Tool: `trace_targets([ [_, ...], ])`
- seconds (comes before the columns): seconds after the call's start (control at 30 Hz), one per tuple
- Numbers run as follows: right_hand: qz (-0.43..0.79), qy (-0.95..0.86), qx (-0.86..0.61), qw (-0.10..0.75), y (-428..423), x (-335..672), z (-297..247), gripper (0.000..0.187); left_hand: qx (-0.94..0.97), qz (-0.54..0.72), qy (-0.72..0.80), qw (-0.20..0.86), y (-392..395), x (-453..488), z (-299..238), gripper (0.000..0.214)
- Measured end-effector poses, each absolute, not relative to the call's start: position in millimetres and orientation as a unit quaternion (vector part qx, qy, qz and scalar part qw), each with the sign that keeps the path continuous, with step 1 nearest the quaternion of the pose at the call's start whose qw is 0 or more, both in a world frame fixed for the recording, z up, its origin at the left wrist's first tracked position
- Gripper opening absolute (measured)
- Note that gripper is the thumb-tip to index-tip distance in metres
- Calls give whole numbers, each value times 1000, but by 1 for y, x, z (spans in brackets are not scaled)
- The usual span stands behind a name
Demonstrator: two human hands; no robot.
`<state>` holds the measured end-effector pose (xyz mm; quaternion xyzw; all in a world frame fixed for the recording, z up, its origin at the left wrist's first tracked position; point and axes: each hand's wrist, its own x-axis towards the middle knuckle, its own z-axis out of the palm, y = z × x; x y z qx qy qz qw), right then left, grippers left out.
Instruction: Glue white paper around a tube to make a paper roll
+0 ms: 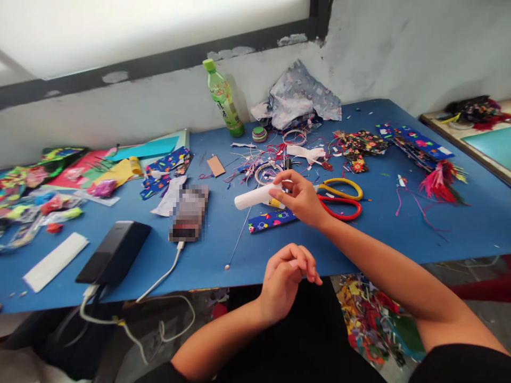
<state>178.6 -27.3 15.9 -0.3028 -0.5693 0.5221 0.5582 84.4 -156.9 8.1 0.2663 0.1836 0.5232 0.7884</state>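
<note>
My right hand pinches a white roll, which looks like rolled paper, between thumb and fingers above the blue table. Below it lies a blue patterned fabric strip, partly covered by the hand. Something white with a yellow label shows just behind the roll. Lower down, near the table's front edge, my left hand is loosely curled with nothing visible in it. A thin stick with a small round tip rests on the table left of the hands. Scissors with yellow and red handles lie beside my right wrist.
Behind the hands spread thread scraps, a tape roll and a green bottle. At left are a black power bank, a blurred phone-like device on a cable, and a white strip. Patterned strips and a pink tassel lie right.
</note>
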Motion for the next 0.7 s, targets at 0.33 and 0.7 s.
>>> trace_targets([
  [0.33,517,-572,-302,560,-27,178,15,23,245,532,193,787,-158,90,11,32],
  [0.7,498,-600,-315,541,-28,180,16,22,310,548,161,760,-164,85,8,9],
])
